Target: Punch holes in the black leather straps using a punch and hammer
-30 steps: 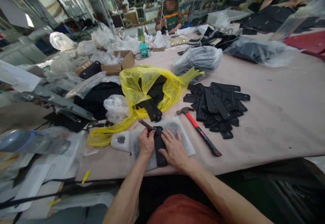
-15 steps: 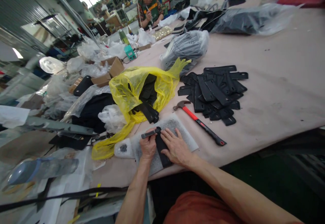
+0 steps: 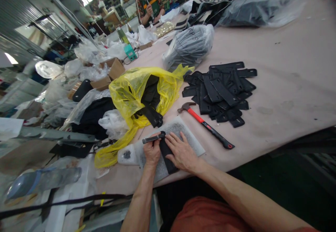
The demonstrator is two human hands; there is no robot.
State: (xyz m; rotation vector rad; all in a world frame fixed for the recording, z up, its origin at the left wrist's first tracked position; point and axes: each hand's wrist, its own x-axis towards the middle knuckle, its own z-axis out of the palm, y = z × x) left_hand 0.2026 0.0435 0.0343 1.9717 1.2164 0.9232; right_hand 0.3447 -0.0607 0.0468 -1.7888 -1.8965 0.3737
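My left hand (image 3: 152, 152) is closed around a dark bar-shaped metal tool that looks like a hole punch (image 3: 151, 139). The punch leans over to the left, with its lower end at the top end of a black strip (image 3: 168, 160). Flat on that strip and the board lies my right hand (image 3: 182, 151), fingers stretched out and partly covering the strip. Under both is a pale, scuffed cutting board (image 3: 193, 139). A claw hammer (image 3: 203, 123) with a red and black handle rests to the right of the board.
A pile of black slotted strips (image 3: 220, 91) lies beyond the hammer. Behind the board sits a yellow plastic bag (image 3: 123, 84) of black pieces. A clear bag (image 3: 190, 44), a small whitish block (image 3: 127, 156) and a teal box (image 3: 130, 52) are on the table. Another person (image 3: 149, 6) sits at the far side.
The whole view has shifted slightly. My hands, the punch and the black strip keep the same places relative to each other, and the hammer still lies on the table.
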